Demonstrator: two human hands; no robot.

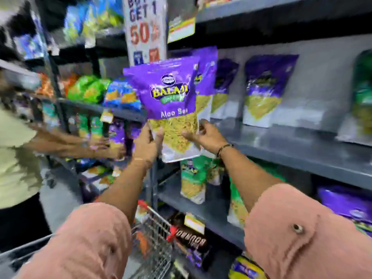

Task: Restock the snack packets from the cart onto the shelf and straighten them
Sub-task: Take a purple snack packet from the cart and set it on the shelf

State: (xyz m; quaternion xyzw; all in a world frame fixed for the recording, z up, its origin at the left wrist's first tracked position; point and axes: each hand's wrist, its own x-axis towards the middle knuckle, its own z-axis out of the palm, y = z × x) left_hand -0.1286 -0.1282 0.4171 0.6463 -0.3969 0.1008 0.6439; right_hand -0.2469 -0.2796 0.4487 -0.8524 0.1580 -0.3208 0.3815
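Observation:
I hold a purple Aloo Sev packet [171,101] upright in front of the grey shelf [291,150], with at least one more purple packet [207,77] stacked behind it. My left hand [146,141] grips the bottom left corner. My right hand [205,133] grips the bottom right edge. Two more purple packets [265,87] stand on the shelf to the right, leaning against the back panel. The wire cart [157,234] sits below between my arms.
Another person [18,158] at the left reaches into the lower shelves. A 50% offer sign [144,29] hangs above the packets. Green packets [193,178] stand on the lower shelf, and a green one [364,93] at the far right.

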